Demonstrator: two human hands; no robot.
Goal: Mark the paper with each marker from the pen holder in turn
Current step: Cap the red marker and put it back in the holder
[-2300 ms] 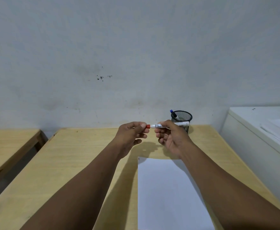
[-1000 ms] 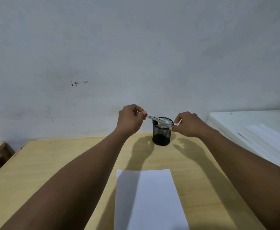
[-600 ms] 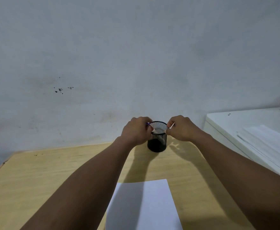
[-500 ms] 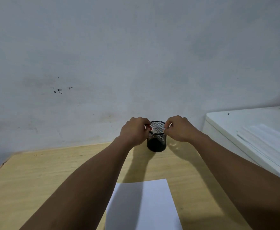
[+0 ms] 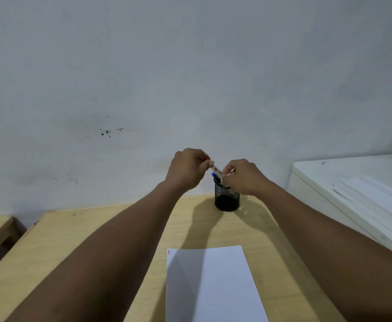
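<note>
Pale wall behind, wooden worktop (image 5: pixel 79 240) below, and both the left hand (image 5: pixel 186 169) and right hand (image 5: pixel 242 176) pinch the red-capped marker (image 5: pixel 215 169) over the mesh pen holder (image 5: pixel 226 197), beyond the paper (image 5: pixel 213 287) — a snag could tip it.

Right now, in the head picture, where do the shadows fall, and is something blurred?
Head view: both arms cast dark shadows across the desk and the paper, beneath the pen holder; wide-angle bending at edges; marker print too small to read.
</note>
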